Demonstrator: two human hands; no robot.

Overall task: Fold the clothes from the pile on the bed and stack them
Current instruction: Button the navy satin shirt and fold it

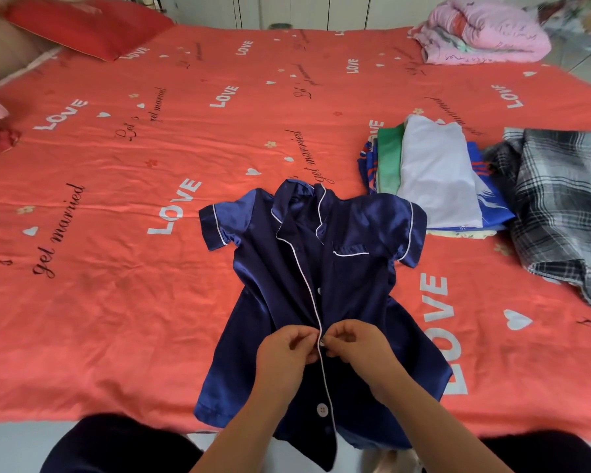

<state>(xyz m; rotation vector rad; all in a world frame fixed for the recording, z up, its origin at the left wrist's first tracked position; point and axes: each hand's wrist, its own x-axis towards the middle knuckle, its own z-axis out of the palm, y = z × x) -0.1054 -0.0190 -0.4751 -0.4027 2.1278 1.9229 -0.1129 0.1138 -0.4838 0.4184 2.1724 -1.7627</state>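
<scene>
The navy satin short-sleeved shirt (348, 288), lower middle of the frame, is glossy deep blue with thin white piping on the collar, cuffs, pocket and front edge. Its round shirt button (322, 410) near the hem is white. The coral-red printed bedsheet (116, 302) carries white "LOVE" lettering, white hearts, black script and small flowers. Right of centre lie a white folded top (437, 172), a green folded garment (388, 158) and a royal-blue folded cloth (492, 199) with red and white stripes. At the right edge, the crumpled plaid garment (560, 206) is black, grey and white. Upper left, the plain red pillow (86, 25); upper right, the pink padded quilt (485, 32) has a flower print.
</scene>
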